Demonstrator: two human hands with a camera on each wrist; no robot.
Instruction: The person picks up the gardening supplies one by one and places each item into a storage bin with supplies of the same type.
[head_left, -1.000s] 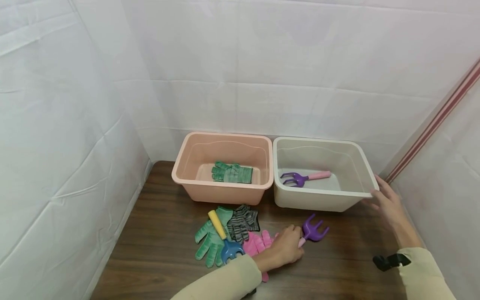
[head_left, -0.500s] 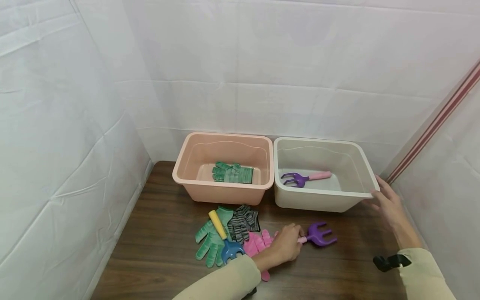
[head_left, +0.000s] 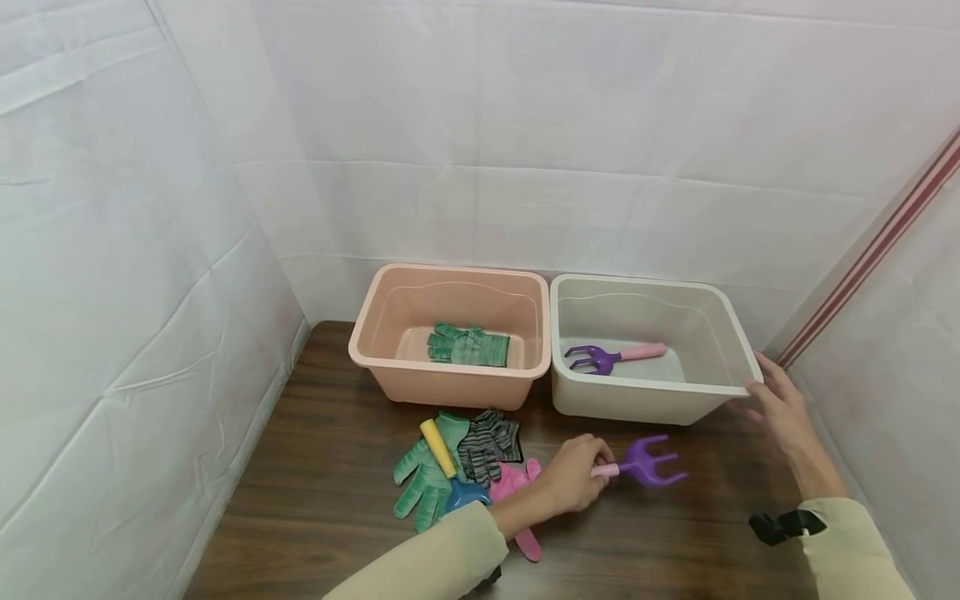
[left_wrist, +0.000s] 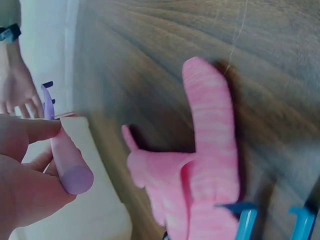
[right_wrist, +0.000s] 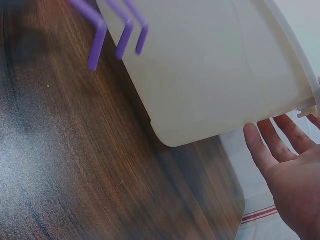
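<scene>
My left hand (head_left: 576,477) grips the pink handle of a hand rake with purple tines (head_left: 651,461), held above the table in front of the white bin. The left wrist view shows thumb and fingers around its handle (left_wrist: 67,162). My right hand (head_left: 782,410) touches the front right corner of the white bin (head_left: 645,408); in the right wrist view its fingers (right_wrist: 272,142) lie fairly straight against the bin's side. Inside that bin is another purple rake with a pink handle (head_left: 641,352). Pink gloves (left_wrist: 210,120) lie below my left hand.
Left of the white bin stands a pink bin (head_left: 450,387) with a green glove (head_left: 480,348) in it. On the wooden table lie green gloves (head_left: 420,479), grey-black gloves (head_left: 491,442) and a blue tool with a yellow handle (head_left: 437,446). White cloth walls surround the table.
The held rake has turned so its tines point right, and it has moved slightly right and up with my left hand. The right hand stays at the white bin's corner.
</scene>
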